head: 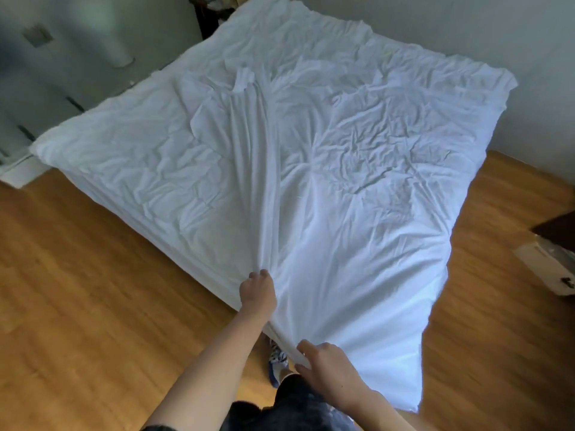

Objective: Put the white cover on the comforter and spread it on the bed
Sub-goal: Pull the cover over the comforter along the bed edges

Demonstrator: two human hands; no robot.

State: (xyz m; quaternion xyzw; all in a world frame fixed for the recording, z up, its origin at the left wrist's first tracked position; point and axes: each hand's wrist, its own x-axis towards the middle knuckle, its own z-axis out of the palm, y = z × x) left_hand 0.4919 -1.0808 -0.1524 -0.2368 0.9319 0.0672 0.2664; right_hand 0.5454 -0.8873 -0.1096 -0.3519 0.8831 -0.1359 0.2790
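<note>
The white cover [357,157] lies wrinkled over the whole bed, with the comforter hidden under or inside it. At the bed's near corner my left hand [258,292] grips a bunch of the cover, and taut folds run from it toward the middle of the bed. My right hand [323,363] pinches the cover's near edge just below, close to my body. A small lifted tuft of fabric [244,79] stands where the folds end.
Wooden floor [93,290] surrounds the bed's near corner. My foot in a patterned shoe [278,359] stands under the corner. A white box [547,265] and a dark object lie on the floor at right. White furniture [46,88] stands left; a wall runs behind the bed.
</note>
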